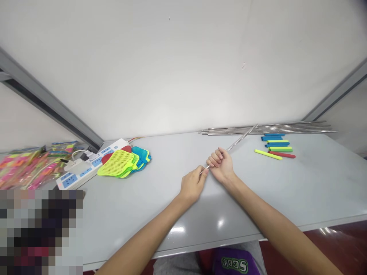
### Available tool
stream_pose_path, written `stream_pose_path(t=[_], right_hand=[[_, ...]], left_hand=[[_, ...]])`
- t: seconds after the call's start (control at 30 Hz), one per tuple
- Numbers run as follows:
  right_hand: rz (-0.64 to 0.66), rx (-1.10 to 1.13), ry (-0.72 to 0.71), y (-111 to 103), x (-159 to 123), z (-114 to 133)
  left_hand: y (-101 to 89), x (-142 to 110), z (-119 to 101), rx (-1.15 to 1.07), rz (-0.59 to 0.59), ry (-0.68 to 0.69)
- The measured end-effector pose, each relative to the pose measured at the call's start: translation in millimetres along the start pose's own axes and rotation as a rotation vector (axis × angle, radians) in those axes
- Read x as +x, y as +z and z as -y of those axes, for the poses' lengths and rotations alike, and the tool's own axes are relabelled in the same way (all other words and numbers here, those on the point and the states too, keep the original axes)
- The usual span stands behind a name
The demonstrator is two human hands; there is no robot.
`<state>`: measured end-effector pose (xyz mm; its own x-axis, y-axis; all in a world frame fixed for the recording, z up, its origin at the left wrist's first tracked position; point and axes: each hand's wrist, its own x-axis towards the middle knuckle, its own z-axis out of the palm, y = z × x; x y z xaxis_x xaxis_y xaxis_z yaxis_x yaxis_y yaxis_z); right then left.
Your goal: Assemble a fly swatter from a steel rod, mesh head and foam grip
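A thin shiny metal rod (pixel 241 139) slants up and to the right above the middle of the table. My left hand (pixel 194 182) is closed on its lower end. Just up the rod, my right hand (pixel 220 164) wraps round it with curled fingers, palm side turned partly up. The two hands nearly touch. The rod's far tip crosses in front of a bundle of similar metal rods (pixel 292 128) lying along the wall. Short coloured plastic tubes (pixel 279 149) in blue, yellow, green and red lie to the right of my right hand.
Perforated plastic fly-swatter heads (pixel 116 163) in yellow-green, blue and red are piled on the left of the grey table (pixel 160 198). Beside them runs a white power strip (pixel 93 168) with plugs and cables. Bagged colourful items (pixel 34 164) lie farther left. A white wall (pixel 172 76) rises behind.
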<state>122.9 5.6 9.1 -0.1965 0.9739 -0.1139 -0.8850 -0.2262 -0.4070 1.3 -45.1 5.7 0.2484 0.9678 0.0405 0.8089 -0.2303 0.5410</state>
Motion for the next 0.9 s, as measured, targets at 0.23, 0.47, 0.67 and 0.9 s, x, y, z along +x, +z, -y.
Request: stream_pose_path(t=[0.23, 0.47, 0.67, 0.9], right_hand=[[0.002, 0.045, -0.051, -2.5, 4.5, 13.2], [0.01, 0.054, -0.059, -4.1, 5.3, 17.6], [0.001, 0.036, -0.041, -4.2, 5.2, 15.0], [0.001, 0.051, 0.012, -2.6, 3.5, 8.7]], left_hand=[[-4.6, -0.7, -3.7, -0.061, 0.015, -0.002], [-3.5, -0.7, -3.6, -0.047, 0.013, -0.002], [-1.9, -0.6, -3.2, -0.05, -0.011, 0.002], [-0.5, 0.0, -2.3, -0.006, -0.021, 0.03]])
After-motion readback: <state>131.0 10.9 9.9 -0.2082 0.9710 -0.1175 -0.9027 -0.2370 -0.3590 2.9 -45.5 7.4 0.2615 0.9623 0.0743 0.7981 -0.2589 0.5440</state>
